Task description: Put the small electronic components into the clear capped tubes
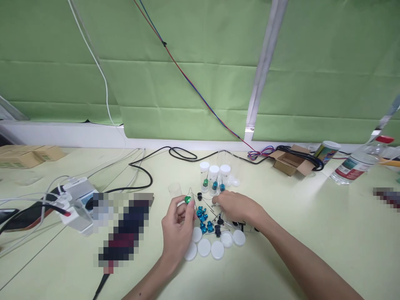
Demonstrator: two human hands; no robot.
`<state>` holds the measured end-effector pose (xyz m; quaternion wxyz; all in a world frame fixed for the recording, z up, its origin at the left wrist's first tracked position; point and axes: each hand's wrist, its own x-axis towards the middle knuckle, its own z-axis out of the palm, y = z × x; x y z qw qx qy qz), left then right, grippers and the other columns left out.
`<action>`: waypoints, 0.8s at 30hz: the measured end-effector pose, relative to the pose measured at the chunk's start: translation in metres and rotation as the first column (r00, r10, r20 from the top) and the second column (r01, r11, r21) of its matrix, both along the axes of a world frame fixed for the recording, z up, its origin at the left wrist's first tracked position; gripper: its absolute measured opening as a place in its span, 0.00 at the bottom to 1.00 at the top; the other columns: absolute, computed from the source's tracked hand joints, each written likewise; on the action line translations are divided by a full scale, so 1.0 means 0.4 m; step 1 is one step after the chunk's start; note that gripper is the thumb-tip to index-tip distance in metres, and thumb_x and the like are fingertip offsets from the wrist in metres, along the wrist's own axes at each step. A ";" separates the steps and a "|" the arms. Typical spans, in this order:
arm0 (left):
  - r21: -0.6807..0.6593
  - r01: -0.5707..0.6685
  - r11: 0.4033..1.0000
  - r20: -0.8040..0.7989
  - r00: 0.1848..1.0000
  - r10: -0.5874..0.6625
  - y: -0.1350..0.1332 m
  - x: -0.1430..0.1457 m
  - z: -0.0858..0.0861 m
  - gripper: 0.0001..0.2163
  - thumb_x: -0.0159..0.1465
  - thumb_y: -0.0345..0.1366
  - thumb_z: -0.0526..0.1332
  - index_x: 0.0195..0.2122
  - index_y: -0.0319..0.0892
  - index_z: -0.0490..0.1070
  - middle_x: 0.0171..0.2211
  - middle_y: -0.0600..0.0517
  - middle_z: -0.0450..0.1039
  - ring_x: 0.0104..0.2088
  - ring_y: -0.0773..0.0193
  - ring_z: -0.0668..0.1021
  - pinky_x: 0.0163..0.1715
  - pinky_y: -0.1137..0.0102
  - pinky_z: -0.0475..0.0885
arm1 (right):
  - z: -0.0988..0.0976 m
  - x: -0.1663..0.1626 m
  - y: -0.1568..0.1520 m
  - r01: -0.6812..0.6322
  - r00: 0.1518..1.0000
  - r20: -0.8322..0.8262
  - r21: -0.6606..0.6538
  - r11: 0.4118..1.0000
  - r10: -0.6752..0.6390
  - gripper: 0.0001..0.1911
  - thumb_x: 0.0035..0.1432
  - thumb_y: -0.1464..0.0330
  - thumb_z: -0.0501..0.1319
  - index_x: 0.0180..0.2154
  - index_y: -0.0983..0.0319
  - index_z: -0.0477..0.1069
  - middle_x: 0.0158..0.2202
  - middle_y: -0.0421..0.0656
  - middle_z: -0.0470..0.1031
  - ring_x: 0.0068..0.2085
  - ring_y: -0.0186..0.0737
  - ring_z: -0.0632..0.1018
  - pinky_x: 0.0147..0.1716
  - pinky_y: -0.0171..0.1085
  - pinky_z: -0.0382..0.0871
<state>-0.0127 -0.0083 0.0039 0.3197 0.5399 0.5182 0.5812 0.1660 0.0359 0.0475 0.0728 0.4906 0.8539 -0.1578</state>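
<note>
The left hand (177,229) comes up from the lower edge, wrist bent, and pinches a green metal fitting (188,200) between thumb and forefinger, its other fingers curled in. The right hand (236,206) reaches in from the lower right, back upward, fingers angled down to the left over scattered thin metal rods (212,211); whether it grasps one cannot be told.

On the pale yellow-green tabletop (281,262), from left to right, are cardboard boxes (31,156), a white power strip (83,204) with cables, and an uncapped clear vial (174,190) just beyond the left hand. Between and below the hands lie white round caps (204,247), blue fittings (210,227) and black fittings (218,231). Three capped vials (214,176) stand behind them. Farther right are an open carton (289,164), a cylindrical can (326,152) and a plastic bottle (348,167). Green blinds (203,33) hang behind, crossed by red and blue wires (193,85).

Pixelation masks a dark corded object (125,233) at left and another item (387,196) at the right edge. The right hand and forearm cover some small parts, and its fingertips are hard to make out.
</note>
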 end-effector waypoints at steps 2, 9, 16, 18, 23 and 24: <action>0.008 0.005 1.000 0.013 1.000 -0.006 -0.002 0.001 0.003 0.09 0.65 0.43 0.59 0.39 0.45 0.63 0.18 0.59 0.67 0.19 0.69 0.70 0.20 0.76 0.66 | -0.002 -0.002 0.000 -0.002 1.000 0.000 -0.002 1.000 0.002 0.22 0.52 0.82 0.55 0.48 0.62 0.71 0.42 0.51 0.74 0.39 0.44 0.75 0.27 0.33 0.55; 0.013 0.013 1.000 0.014 1.000 -0.013 -0.003 0.001 0.003 0.09 0.65 0.43 0.59 0.40 0.44 0.62 0.18 0.58 0.67 0.19 0.69 0.70 0.19 0.76 0.65 | -0.004 -0.002 0.003 0.018 0.999 -0.031 -0.028 0.999 -0.018 0.20 0.55 0.80 0.57 0.48 0.62 0.71 0.43 0.51 0.73 0.40 0.44 0.75 0.29 0.33 0.57; 0.016 0.012 1.000 0.026 1.000 -0.013 -0.005 0.001 0.002 0.09 0.66 0.43 0.58 0.40 0.45 0.62 0.18 0.59 0.68 0.18 0.70 0.68 0.20 0.77 0.66 | -0.028 -0.020 -0.001 0.026 0.993 -0.116 0.068 0.997 -0.018 0.24 0.59 0.76 0.52 0.57 0.56 0.65 0.44 0.50 0.74 0.41 0.47 0.76 0.27 0.34 0.56; 0.019 0.011 1.000 0.043 0.999 -0.011 -0.006 0.001 0.002 0.09 0.66 0.43 0.58 0.40 0.45 0.61 0.18 0.59 0.68 0.18 0.70 0.67 0.19 0.77 0.65 | -0.035 -0.026 -0.001 0.015 0.992 -0.126 0.071 0.997 -0.006 0.25 0.59 0.77 0.52 0.56 0.54 0.66 0.44 0.49 0.74 0.41 0.47 0.76 0.28 0.34 0.56; 0.029 0.019 0.999 0.049 0.999 -0.020 -0.006 0.001 0.002 0.09 0.66 0.43 0.58 0.40 0.45 0.61 0.18 0.59 0.68 0.17 0.69 0.67 0.19 0.76 0.65 | -0.040 -0.032 0.002 0.003 0.996 -0.088 0.032 0.999 0.000 0.23 0.58 0.77 0.53 0.53 0.55 0.69 0.40 0.47 0.75 0.38 0.45 0.77 0.25 0.33 0.54; 0.029 0.017 0.999 0.047 0.999 -0.019 -0.006 0.001 0.002 0.09 0.65 0.43 0.58 0.40 0.45 0.61 0.18 0.59 0.68 0.17 0.69 0.67 0.19 0.76 0.65 | -0.039 -0.031 0.003 0.003 0.996 -0.085 0.037 0.999 0.001 0.22 0.58 0.77 0.53 0.52 0.55 0.69 0.39 0.47 0.75 0.38 0.45 0.77 0.25 0.33 0.53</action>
